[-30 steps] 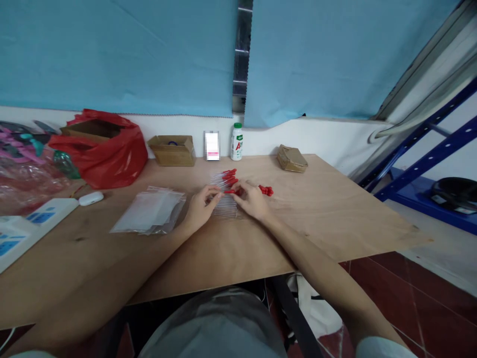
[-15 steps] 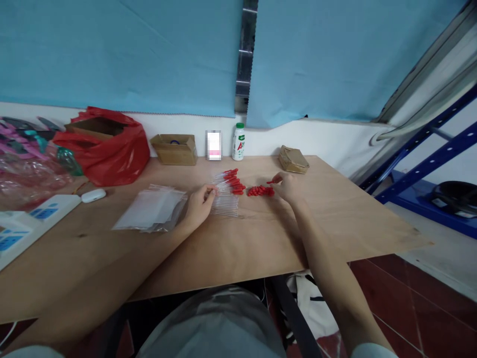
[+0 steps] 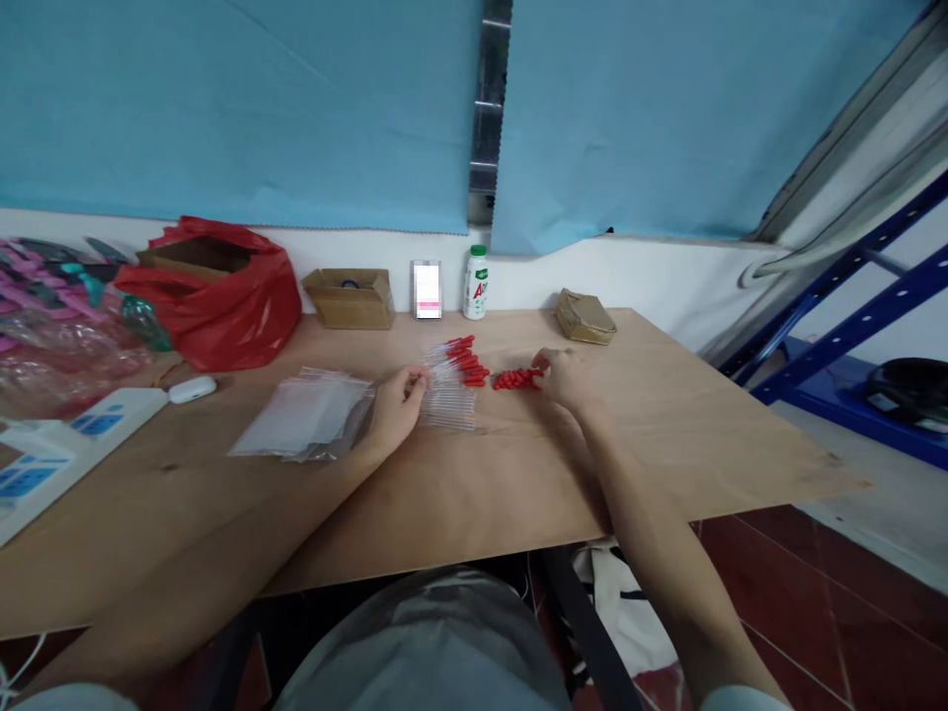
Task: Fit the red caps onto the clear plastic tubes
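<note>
Left hand (image 3: 398, 403) half-curled; right hand (image 3: 569, 381) well apart to its right, fingers (image 3: 547, 356) bent down; both forearms (image 3: 632, 484) extended.

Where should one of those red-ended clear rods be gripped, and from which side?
Probably by its red end, from the right: the red ends point that way and look thicker than the clear shafts. The left hand crowds the shafts' left ends, and the red pieces lie just right, so a slightly raised approach seems safer.
</note>
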A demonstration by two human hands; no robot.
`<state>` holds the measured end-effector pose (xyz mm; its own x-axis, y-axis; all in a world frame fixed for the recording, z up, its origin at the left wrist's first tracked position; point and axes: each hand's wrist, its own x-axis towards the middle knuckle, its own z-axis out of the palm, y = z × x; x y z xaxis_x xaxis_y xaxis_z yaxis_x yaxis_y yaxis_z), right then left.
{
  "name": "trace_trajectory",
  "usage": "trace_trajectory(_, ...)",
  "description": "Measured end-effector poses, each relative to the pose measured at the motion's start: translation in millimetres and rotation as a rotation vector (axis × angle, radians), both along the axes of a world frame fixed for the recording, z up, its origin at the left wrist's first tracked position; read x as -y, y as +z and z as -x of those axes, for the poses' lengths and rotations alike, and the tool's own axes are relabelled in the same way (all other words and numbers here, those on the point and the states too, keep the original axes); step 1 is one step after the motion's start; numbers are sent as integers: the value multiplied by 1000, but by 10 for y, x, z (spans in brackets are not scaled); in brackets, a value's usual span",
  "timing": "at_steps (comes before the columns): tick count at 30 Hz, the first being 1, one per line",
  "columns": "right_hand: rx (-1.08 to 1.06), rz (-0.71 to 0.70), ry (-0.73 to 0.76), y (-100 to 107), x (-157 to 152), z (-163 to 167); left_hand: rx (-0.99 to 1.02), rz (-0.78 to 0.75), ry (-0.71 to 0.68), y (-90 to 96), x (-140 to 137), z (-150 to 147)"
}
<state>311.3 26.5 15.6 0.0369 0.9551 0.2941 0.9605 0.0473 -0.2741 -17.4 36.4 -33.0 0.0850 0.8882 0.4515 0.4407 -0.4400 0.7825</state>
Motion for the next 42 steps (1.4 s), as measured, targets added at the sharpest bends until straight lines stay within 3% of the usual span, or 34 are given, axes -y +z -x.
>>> trace_trajectory(9,2,-20,21,13,4,-29,-25,-10,11,-24,-11,8)
trace_trajectory(16,-56,-166,173,-42,-71,34,-318,-247,-63,86,-71,-85)
trace_trajectory(20,-50,-218,217,-42,-52,220,-357,-256,-110,78,-119,-132)
trace_trajectory(25,181,-230,336,-94,26,598,-396,-279,-140,61,-76,-141)
trace_trajectory(30,320,-216,339,-231,-6,882,-380,-307,-169,97,-14,-132)
trace_trajectory(37,298,-246,339,-202,14,907,-357,-313,-88,98,-7,-108)
trace_trajectory(42,215,-282,318,-150,48,879,-299,-344,85,98,24,-91)
